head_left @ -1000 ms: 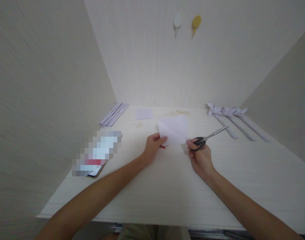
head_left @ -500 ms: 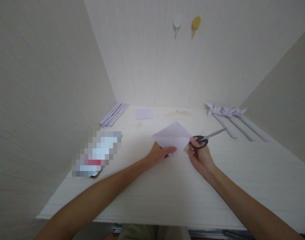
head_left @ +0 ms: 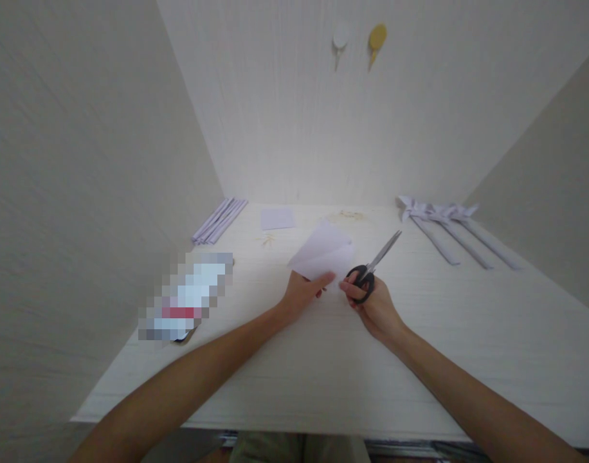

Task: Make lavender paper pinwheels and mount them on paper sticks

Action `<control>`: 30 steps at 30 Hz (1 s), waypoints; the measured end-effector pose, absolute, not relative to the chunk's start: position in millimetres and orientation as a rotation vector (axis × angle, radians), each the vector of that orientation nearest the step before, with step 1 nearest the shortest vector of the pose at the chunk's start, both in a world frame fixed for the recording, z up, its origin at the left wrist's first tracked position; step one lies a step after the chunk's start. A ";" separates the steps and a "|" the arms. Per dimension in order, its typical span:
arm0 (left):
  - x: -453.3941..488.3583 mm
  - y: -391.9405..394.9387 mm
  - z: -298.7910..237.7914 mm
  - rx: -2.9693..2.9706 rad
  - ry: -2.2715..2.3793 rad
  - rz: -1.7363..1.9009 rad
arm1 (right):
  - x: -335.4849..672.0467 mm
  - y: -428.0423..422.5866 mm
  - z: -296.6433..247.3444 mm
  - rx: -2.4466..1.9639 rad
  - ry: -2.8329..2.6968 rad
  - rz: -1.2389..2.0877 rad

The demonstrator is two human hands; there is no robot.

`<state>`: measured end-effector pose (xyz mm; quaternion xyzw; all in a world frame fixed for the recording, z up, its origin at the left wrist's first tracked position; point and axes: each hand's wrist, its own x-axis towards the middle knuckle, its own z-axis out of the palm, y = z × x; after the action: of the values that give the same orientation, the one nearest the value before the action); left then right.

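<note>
A pale lilac sheet of paper [head_left: 323, 247], creased across its middle, is pinched at its lower edge by my left hand [head_left: 305, 292], thumb on top. Just right of the paper, my right hand [head_left: 371, 302] is closed around black-handled scissors [head_left: 363, 283]. Their blades look nearly shut and point up and to the right, away from the paper. Whether the right fingertips touch the paper's lower right edge I cannot tell.
On the white table [head_left: 299, 373] lie rolled paper sticks [head_left: 220, 220], a small paper square [head_left: 278, 218], rubber bands [head_left: 268, 240] and a phone [head_left: 193, 296] with a blurred screen. Paper pinwheels on sticks [head_left: 436, 241] rest at the right. Two hooks [head_left: 378, 37] hang on the back wall.
The paper has turned in my left hand, its top corner swinging left. My right hand has come left and slightly down with the scissors, whose blades now point more steeply upward.
</note>
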<state>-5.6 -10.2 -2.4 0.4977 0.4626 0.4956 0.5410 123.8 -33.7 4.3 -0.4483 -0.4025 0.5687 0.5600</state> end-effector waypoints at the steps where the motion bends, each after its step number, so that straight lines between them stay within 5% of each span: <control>1: -5.9 -10.6 -2.2 1.193 1.096 1.173 | 124.4 -33.4 4.7 -1.051 -0.943 1.345; 30: -4.2 -16.0 5.6 1.202 1.251 1.137 | 126.2 -33.3 -0.9 -1.031 -1.105 1.332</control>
<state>-4.2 -16.0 5.6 0.4990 0.5193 0.4720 0.5085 126.2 -33.3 -0.9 -0.4327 -0.4638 0.5591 0.5339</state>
